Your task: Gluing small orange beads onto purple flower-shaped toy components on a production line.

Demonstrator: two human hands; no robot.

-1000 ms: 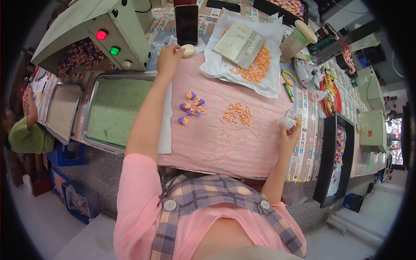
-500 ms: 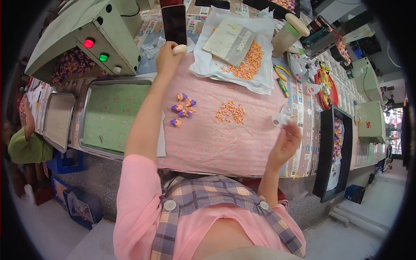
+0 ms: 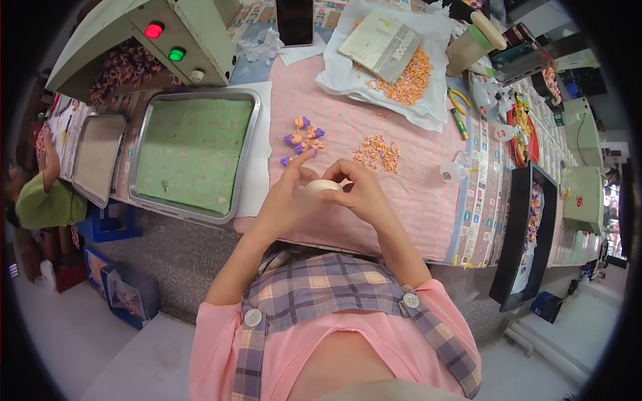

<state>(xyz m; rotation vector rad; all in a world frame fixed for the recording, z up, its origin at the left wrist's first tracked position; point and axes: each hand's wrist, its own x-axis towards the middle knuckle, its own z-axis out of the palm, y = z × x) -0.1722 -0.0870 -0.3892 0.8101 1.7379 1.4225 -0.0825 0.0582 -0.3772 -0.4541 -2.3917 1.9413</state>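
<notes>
Left hand [image 3: 284,197], cream disc [image 3: 324,185], right hand [image 3: 364,195]: both hands clamping the disc, mid-frame.
Purple figures [image 3: 306,138] lying above left hand, orange bits [image 3: 377,154] above right. Step seemingly being two-handed disc handling; next move likely calling for steady fingers.

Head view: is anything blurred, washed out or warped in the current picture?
In the head view, the left hand looks smeared near the pale round piece, while the right hand looks clearer; also in the head view, the opening at far right looks washed out, and the table edge bows.
</notes>
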